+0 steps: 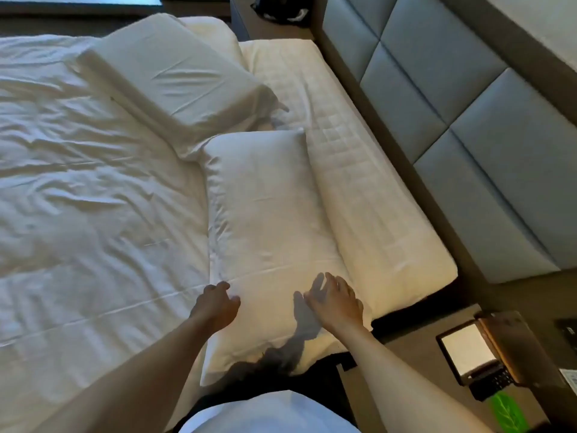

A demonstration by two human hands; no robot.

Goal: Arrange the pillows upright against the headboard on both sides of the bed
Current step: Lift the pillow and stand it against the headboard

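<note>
A white pillow (265, 214) lies flat on the near side of the bed, lengthwise beside the bare mattress strip (368, 189) that runs along the grey padded headboard (437, 98). My left hand (217, 304) rests with curled fingers on the pillow's near left edge. My right hand (335, 300) hovers over its near right corner, fingers spread, holding nothing. A second white pillow (175, 79) lies flat and skewed on the far side, with a third one (212, 35) partly hidden behind it.
A wrinkled white duvet (93, 182) covers the left of the bed. A bedside table (499, 354) at the lower right carries a tablet-like screen, a phone keypad and a green card. A dark bag (281, 10) sits on the far bedside table.
</note>
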